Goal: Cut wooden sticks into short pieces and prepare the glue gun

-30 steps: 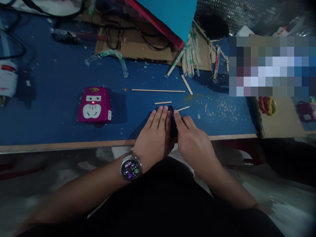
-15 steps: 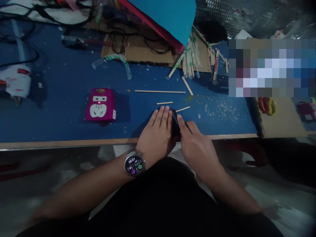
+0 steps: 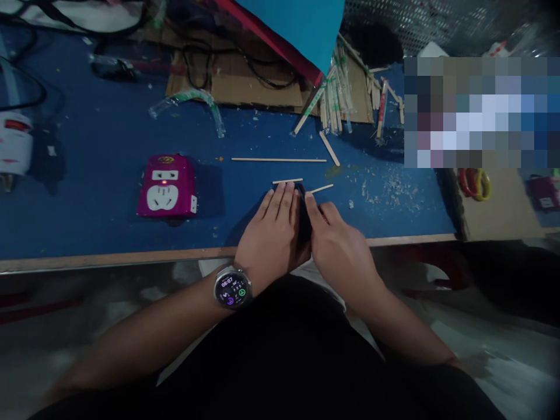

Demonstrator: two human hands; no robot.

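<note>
My left hand [image 3: 270, 227] lies flat on the blue tabletop, fingers stretched forward, with its fingertips by a short thin wooden stick [image 3: 280, 181]. Close on its right, my right hand [image 3: 339, 239] is closed around a dark narrow tool [image 3: 301, 190], index finger extended along it. Most of the tool is hidden by the fingers, so its exact kind does not show. Another short stick [image 3: 322, 189] reaches out to the right from beside the tool's tip. Beyond both hands, a long thin stick [image 3: 279, 160] lies crosswise, with a flat wooden stick [image 3: 329, 149] near its right end.
A magenta power socket [image 3: 167, 186] stands left of my hands, and a white glue gun [image 3: 15, 143] lies at the far left. Bundled wooden sticks [image 3: 336, 105] rest on cardboard [image 3: 256, 90] at the back. Red and yellow rings [image 3: 475, 184] sit on the right.
The view has shifted slightly. My right index fingertip sits a little closer to the tool's tip and the short stick. My left hand stays flat, its fingertips nearer the other short stick.
</note>
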